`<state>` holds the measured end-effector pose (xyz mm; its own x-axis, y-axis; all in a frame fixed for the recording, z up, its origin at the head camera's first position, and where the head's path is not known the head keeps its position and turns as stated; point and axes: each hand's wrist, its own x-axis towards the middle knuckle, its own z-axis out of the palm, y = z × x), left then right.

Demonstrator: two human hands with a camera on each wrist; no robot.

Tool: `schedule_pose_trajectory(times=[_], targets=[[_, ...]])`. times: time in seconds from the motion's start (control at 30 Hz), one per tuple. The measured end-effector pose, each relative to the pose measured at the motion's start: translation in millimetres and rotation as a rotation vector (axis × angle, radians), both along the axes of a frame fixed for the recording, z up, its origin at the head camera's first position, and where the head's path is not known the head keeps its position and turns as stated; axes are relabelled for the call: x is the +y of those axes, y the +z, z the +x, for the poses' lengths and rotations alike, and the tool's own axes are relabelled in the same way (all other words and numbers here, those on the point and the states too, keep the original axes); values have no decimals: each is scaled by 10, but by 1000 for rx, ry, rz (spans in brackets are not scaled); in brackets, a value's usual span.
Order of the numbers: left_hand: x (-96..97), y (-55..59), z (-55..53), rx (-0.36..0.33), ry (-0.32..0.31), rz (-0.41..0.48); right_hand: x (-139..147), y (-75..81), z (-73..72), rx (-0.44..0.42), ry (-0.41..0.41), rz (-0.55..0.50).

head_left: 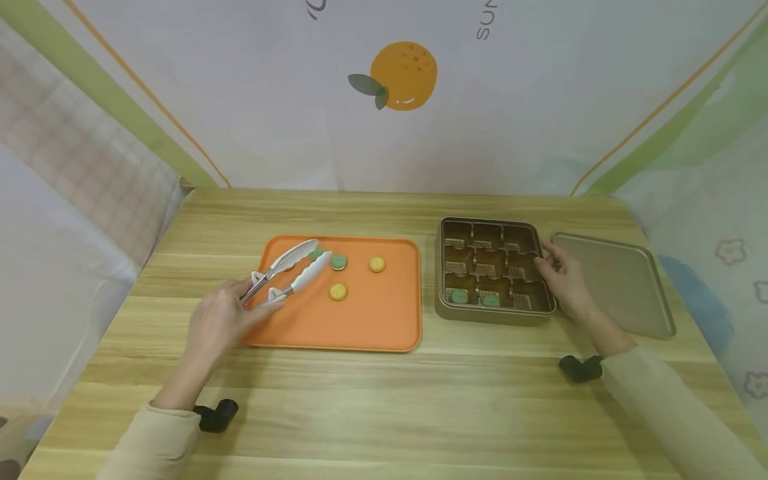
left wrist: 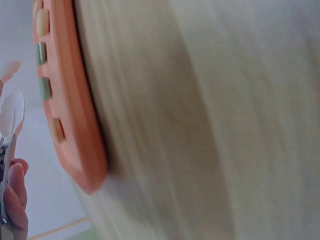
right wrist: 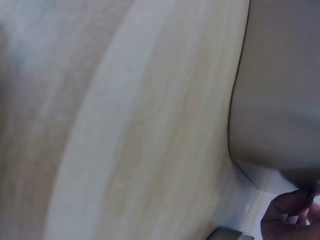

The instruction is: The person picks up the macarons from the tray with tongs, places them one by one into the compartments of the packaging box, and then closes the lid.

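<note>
While the left hand (head_left: 217,321) grips metal tongs (head_left: 295,256), pale-tipped with arms spread, above the orange tray (head_left: 372,327), the right hand (head_left: 566,283) pinches the right rim of a brown nine-compartment tin (head_left: 495,318). Two green macarons (head_left: 459,296) occupy its near row. Only the head view shows the compartments; the right wrist view shows smooth outer wall (right wrist: 275,100).

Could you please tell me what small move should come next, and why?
The left hand might lower the open tongs around a nearby green macaron, as they hang above the tray and two green ones sit in the box.
</note>
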<state>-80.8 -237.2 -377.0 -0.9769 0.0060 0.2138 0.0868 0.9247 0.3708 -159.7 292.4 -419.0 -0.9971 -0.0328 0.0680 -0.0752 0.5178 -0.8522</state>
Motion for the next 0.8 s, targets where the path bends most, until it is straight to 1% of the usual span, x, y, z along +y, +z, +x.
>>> schedule_pose_trajectory(times=[0.13, 0.33, 0.63, 0.8], targets=[[-56, -26, 5, -2, 9, -2, 18, -14, -8, -17, 5, 2], [-96, -56, -13, -59, 19, -27, 22, -18, -15, -16, 0, 2], [-79, -67, -78, -124, 22, -58, -15, 37, 25, -23, -1, 22], [-73, -72, -103, -134, 19, -64, -13, 27, 12, -20, -5, 20]])
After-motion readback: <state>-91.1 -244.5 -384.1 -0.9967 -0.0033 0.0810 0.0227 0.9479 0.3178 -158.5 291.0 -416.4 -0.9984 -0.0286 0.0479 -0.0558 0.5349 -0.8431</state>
